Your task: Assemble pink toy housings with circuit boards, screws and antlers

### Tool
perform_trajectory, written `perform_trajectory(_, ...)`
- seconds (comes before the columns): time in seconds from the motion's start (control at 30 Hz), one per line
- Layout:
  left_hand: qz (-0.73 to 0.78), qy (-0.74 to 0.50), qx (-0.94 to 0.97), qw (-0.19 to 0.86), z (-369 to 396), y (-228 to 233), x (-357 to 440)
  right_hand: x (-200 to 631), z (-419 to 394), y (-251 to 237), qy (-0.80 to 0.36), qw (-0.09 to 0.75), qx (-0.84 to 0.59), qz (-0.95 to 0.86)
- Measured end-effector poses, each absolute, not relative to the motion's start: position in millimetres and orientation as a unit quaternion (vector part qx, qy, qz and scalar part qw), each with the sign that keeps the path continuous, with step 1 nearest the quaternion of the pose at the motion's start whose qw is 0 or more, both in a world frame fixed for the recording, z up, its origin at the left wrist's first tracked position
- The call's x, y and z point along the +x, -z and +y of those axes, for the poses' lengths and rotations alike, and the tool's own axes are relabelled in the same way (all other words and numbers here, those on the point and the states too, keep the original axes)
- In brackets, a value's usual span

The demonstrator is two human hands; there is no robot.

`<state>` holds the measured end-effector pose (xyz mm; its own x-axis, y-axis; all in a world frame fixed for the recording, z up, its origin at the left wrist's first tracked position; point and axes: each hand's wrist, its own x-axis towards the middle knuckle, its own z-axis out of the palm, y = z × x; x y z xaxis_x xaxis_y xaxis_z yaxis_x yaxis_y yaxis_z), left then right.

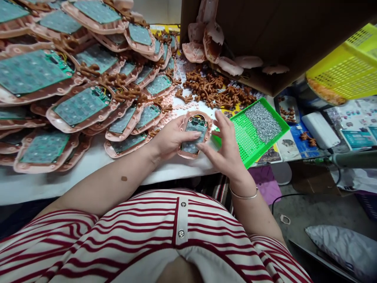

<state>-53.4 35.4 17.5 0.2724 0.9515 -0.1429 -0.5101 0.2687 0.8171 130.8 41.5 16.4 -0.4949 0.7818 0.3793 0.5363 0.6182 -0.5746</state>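
- The left hand (pixel 169 138) cups a pink plastic shell with a green circuit board set in its face (pixel 194 134), fingers curled under its left edge and the thumb lying across the board's middle; it has a firm hold.
- The right hand (pixel 226 151) meets the same shell from the right: its fingers are spread loosely, the fingertips (pixel 200 146) pressing on the board's lower right part, the thumb raised near the top corner. It touches rather than clasps.
- That shell sits just above the near edge of the white worktable (pixel 88 161), between both hands, board side up and slightly tilted.
- Just beside the right hand lies a bright green perforated plastic tray (pixel 246 137), holding a heap of small silvery screws (pixel 262 122) in its far half (too small to tell singly).
- To the left, overlapping rows of matching pink shells with green boards (pixel 82 104) cover much of the table, stacked like roof tiles.
- Beyond the hands lies a pile of small brown antler-shaped plastic pieces (pixel 215 88), and behind that a brown cardboard box (pixel 265 35) with pale pink shell halves (pixel 212 37) spilling from it.
- A yellow mesh plastic basket (pixel 347 67) hangs in at the upper right.
- The person wears a red-and-white striped shirt (pixel 147 239) and a thin silver bangle (pixel 244 195) on the right wrist.
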Motion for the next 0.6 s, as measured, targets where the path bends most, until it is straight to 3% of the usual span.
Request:
perform_trajectory(0.17,0.327,-0.488,0.343,0.733,34,-21,-56,128,40,-3,-0.442,0.311,-0.37,-0.755)
perform_trajectory(0.6,0.321,-0.474,0.301,0.763,40,-11,-55,118,38,15,-0.562,0.36,-0.395,-0.631)
